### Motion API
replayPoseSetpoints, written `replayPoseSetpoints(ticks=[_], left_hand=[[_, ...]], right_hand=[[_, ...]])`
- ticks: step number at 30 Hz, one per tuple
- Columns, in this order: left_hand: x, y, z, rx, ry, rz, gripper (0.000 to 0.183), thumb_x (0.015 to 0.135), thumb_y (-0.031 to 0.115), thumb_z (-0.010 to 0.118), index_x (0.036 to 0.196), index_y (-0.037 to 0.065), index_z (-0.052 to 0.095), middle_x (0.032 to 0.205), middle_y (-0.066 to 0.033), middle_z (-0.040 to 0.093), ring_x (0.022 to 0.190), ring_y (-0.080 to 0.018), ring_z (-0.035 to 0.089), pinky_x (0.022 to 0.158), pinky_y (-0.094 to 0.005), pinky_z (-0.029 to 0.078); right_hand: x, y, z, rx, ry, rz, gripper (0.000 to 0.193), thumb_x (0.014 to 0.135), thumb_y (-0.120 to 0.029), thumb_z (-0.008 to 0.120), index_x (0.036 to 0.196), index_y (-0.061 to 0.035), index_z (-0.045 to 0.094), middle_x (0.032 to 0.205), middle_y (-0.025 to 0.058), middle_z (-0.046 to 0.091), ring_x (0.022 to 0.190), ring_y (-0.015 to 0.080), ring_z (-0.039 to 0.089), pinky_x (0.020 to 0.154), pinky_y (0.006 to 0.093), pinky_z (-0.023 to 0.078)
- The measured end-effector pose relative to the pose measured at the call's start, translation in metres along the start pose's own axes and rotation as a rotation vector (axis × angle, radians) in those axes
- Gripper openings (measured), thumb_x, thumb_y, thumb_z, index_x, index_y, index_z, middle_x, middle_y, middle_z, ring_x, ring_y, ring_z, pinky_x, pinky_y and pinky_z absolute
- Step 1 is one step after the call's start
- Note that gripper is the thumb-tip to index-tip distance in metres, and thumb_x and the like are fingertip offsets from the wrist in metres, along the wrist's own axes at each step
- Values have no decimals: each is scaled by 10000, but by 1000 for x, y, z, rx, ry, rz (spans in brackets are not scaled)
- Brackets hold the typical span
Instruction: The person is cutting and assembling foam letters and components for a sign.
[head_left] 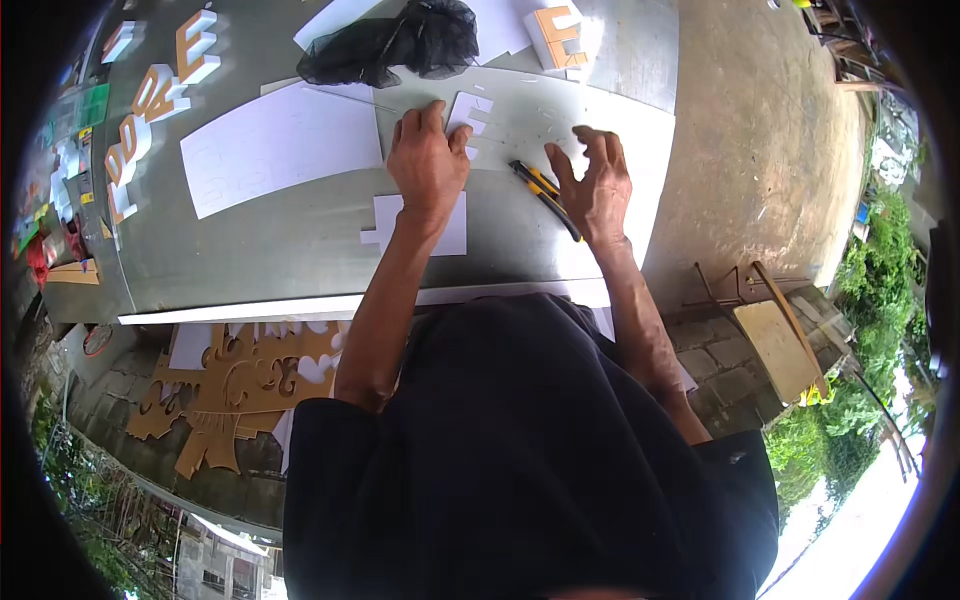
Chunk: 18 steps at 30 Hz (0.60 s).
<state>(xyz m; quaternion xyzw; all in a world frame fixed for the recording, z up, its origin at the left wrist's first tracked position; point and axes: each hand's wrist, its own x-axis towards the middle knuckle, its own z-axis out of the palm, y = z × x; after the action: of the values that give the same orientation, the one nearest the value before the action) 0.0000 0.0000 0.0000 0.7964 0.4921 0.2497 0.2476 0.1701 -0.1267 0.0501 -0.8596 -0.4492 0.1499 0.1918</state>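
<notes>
My left hand [428,160] lies flat on the grey bench [250,250], its fingers [432,118] pressed down and closed on nothing, their tips touching a white cut-out letter [470,115] that sits just to the right of them on a pale sheet [600,140]. My right hand [595,185] hovers with its fingers [590,145] spread and curled, gripping nothing, tips on or just above the same sheet. Between the two hands, just left of my right thumb, lies a yellow and black utility knife [545,195], free of both. Beyond my left fingers lies a black net bundle [395,42]; to their left a large white sheet [280,145], and farther left orange-and-white block letters [150,100]. Under my left wrist lies a small white offcut [455,230].
</notes>
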Motion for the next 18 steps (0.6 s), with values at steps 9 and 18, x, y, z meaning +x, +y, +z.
replayPoseSetpoints(ticks=[9, 18], left_hand=[[-10, 10, -4, 40, 67, 34, 500, 746, 104, 831, 1191, 32, 615, 1002, -127, 631, 962, -359, 593, 833, -464, 490], [-11, 12, -5, -131, 12, -17, 339, 758, 32, 786, 1073, 22, 662, 866, -128, 630, 831, -316, 629, 748, -430, 515]], right_hand=[[107, -6, 18, 34, 206, -58, 759, 807, -314, 787, 1397, 0, 429, 1178, 207, 622, 1145, 375, 576, 971, 462, 511], [63, -10, -14, 393, 195, 86, 651, 831, -304, 709, 1343, 42, 505, 1065, 242, 712, 854, 318, 738, 806, 388, 597]])
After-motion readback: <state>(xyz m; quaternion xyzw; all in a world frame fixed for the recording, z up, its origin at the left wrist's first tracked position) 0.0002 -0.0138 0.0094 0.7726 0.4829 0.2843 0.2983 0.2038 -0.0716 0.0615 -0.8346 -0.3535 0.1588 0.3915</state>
